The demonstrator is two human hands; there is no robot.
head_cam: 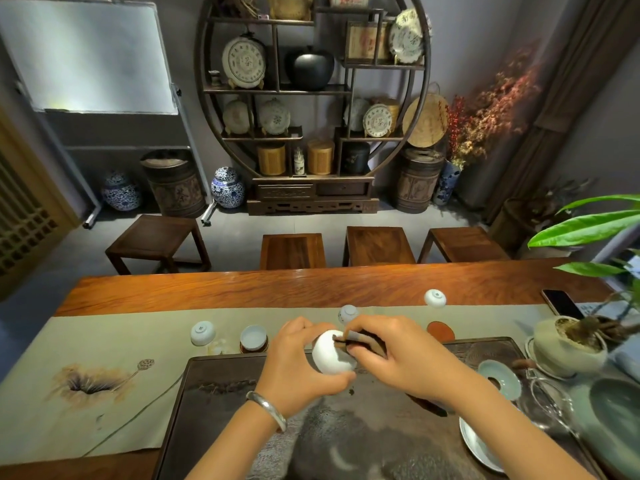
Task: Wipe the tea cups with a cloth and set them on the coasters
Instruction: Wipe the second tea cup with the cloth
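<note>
My left hand grips a white tea cup above the dark tea tray. My right hand pinches a dark cloth and presses it into the cup's mouth. One cup stands upright on a dark coaster at the tray's far left. Three more cups lie upside down on the runner: one at the left, one behind my hands, one farther right. An orange-red coaster lies bare beside my right hand.
A grey cloth lies on the tray's near part. At the right stand a potted plant, a celadon saucer, a glass pitcher, a plate and a phone. Several wooden stools stand beyond the table.
</note>
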